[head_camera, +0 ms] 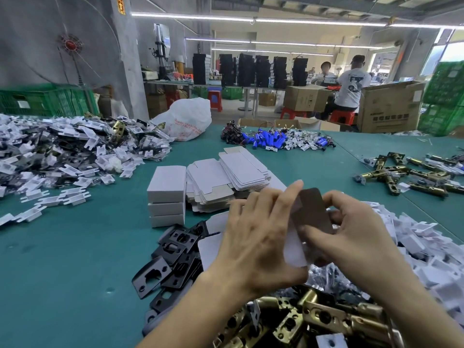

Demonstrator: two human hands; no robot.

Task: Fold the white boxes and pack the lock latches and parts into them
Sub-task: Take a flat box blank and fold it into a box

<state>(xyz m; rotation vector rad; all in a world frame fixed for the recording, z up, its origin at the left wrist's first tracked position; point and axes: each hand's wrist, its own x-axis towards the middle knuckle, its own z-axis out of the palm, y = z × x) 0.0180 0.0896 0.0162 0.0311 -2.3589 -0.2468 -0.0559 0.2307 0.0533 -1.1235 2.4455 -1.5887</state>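
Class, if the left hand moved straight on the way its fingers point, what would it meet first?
The white box that the left hand holds; past it, bare green mat, then probably the blue cylinders, though depth is unclear.

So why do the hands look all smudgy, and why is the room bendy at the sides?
Head view: the left hand and right hand folding the white box are smeared by motion blur. Head view again: the wide-angle lens bends the ceiling lights and leans the green crates at the edges. Light is soft and even, so the green table shows only faint shadows.
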